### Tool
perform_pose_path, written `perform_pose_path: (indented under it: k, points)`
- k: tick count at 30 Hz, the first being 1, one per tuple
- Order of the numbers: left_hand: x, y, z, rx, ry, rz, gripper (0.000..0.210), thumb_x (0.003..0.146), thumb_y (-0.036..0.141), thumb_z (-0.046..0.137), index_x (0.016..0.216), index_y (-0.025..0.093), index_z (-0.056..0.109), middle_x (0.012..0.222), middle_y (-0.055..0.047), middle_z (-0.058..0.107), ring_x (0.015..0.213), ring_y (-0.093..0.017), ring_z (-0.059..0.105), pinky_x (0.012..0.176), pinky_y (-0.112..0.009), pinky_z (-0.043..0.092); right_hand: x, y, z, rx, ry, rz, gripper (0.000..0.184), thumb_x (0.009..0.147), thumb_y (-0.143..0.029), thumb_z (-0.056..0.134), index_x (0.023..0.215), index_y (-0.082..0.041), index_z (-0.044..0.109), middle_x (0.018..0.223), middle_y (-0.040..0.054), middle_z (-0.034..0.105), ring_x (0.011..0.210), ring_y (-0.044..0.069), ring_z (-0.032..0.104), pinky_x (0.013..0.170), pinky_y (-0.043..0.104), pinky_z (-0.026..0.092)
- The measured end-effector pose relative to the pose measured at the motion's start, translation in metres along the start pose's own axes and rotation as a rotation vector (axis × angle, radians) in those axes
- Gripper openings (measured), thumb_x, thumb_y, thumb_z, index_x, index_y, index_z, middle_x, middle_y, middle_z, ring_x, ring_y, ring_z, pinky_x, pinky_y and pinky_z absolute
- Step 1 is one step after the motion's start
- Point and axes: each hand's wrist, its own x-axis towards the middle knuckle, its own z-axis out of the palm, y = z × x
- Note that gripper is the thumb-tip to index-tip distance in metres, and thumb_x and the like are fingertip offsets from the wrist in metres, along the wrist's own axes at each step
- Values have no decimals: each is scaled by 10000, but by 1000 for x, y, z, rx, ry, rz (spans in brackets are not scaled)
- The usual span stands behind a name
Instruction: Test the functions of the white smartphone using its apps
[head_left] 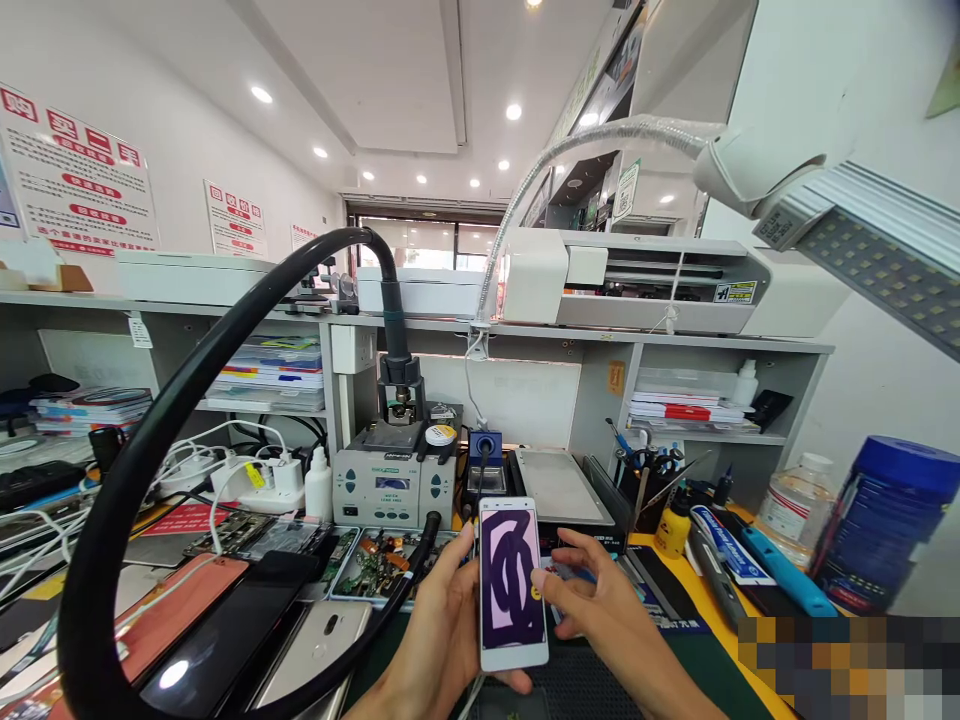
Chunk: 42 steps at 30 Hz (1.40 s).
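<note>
A white smartphone [513, 650] stands upright, its lit screen facing me. Dark purple strokes cover much of the pale screen, with a small yellow spot near the right edge. My left hand [439, 620] is wrapped around the phone's left side and back, fingertips showing below it. At the screen's right edge is the thumb of my right hand [600, 600], touching or almost touching the glass. The other right fingers are apart and hold nothing. A white cable [471, 697] runs below the phone; where it ends is hidden.
A thick black hose [97, 480] arches across the left from a soldering station [394, 485]. Behind my left hand lies a tray of circuit boards [375, 560]. Several phones, including a black one [232, 620], lie at left. Bottles and a blue-lidded container [885, 520] stand right. A lamp [885, 230] hangs overhead.
</note>
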Motion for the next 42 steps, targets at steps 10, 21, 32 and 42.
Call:
perform_pose_path:
  k: [10, 21, 32, 42]
  points:
    - [-1, -1, 7, 72, -36, -19, 676, 920, 632, 350, 1237, 104, 630, 981, -164, 649, 775, -241, 624, 517, -313, 548, 0, -5, -3, 38, -6, -18, 792, 698, -603, 710, 1307, -198, 405, 1264, 150, 513, 901, 242, 664, 585, 291, 546]
    - [-2, -4, 10, 136, -24, -62, 694, 909, 647, 355, 1200, 98, 664, 971, -157, 641, 734, -208, 602, 456, -238, 495, 5, -10, -7, 76, 57, -33, 674, 755, -599, 664, 1261, -204, 457, 1127, 101, 596, 828, 225, 667, 583, 316, 566]
    - [-6, -3, 18, 186, 26, -51, 741, 895, 688, 351, 1221, 93, 647, 907, -160, 665, 813, -262, 638, 497, -255, 491, 8, -6, -10, 79, 37, -65, 607, 800, -590, 624, 1249, -210, 469, 1120, 93, 621, 801, 215, 675, 559, 303, 560]
    - [-8, -7, 17, 149, -60, -76, 665, 900, 648, 394, 1245, 136, 640, 922, -154, 695, 813, -282, 662, 538, -282, 495, 3, -6, -7, 78, -1, -65, 633, 784, -613, 624, 1246, -199, 494, 1103, 87, 600, 831, 223, 661, 588, 297, 556]
